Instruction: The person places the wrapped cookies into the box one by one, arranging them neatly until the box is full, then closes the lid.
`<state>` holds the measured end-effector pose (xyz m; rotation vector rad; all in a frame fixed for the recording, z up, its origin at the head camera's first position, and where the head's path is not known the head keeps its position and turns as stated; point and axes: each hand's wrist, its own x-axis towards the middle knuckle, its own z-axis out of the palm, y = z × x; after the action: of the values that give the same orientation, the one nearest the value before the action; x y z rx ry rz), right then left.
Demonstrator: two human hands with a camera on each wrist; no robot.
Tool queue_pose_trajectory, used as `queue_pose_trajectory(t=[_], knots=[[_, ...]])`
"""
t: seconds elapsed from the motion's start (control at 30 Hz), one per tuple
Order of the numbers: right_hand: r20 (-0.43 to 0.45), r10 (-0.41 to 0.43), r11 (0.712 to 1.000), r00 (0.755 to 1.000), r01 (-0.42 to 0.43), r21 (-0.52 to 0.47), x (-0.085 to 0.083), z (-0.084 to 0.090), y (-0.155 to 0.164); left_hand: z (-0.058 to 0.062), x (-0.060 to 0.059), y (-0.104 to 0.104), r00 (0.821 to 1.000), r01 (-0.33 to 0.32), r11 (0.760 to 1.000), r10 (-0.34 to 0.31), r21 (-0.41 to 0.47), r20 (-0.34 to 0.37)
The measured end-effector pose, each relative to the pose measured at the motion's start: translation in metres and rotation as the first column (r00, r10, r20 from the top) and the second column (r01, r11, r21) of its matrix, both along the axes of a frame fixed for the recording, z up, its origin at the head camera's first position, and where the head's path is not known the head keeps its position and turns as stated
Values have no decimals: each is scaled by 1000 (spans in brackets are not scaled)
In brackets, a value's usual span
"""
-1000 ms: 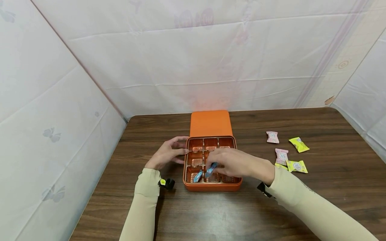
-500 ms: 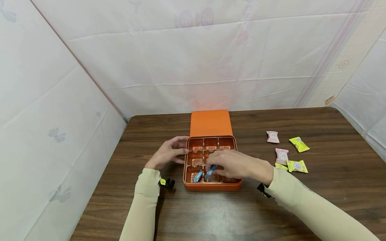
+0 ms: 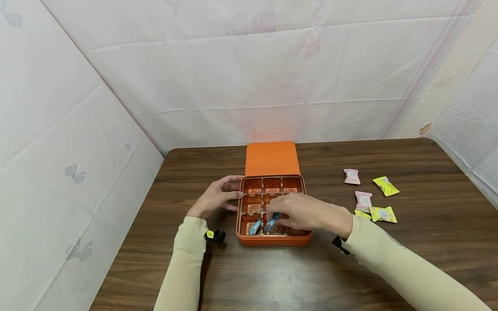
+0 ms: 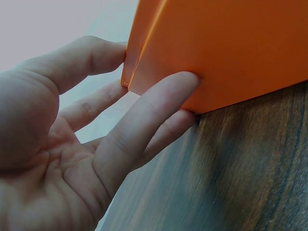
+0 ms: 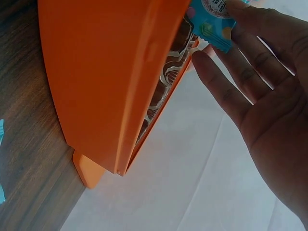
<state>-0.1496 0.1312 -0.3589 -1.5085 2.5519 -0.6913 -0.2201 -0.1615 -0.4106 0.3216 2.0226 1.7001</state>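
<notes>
An orange box [image 3: 273, 242] holds a shiny brown tray divided into several compartments. My right hand [image 3: 299, 211] is over the box and pinches a blue wrapped candy [image 3: 273, 221] above the front middle compartment. In the right wrist view the candy's blue printed wrapper [image 5: 211, 26] shows at the thumb and fingertips, just over the box rim. Another blue wrapped candy [image 3: 255, 226] lies in the front left compartment. My left hand [image 3: 214, 198] touches the box's left side, fingers extended. In the left wrist view, its fingertips [image 4: 185, 82] rest against the orange wall near a corner.
The orange lid [image 3: 271, 159] lies behind the box, close to the back curtain [image 3: 233, 86]. To the right on the wooden table [image 3: 311, 276] are pink wrapped candies [image 3: 363, 201] and yellow wrapped candies [image 3: 386, 186].
The blue candy in my right hand has tilted slightly and sits a touch lower over the front middle compartment. My left hand and the box have stayed put.
</notes>
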Motion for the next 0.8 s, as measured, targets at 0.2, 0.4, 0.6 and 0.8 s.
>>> queue_pose_trajectory(t=[0.2,0.4,0.6,0.8], knots=[[-27,-9,1000,1000,8,-3,0,-2,2,1,0,0,1000,6,1000,-6,-4,-6],[-59,-10,1000,998,10,-1,0,-3,2,2,1,0,1000,12,1000,-12,-5,-7],[-54,-19,1000,998,20,15,0,-3,2,2,2,0,1000,16,1000,-16,-1,-6],[-25,-51,999,998,51,4,1,-3,6,1,1,-2,1000,18,1000,-18,-6,-7]])
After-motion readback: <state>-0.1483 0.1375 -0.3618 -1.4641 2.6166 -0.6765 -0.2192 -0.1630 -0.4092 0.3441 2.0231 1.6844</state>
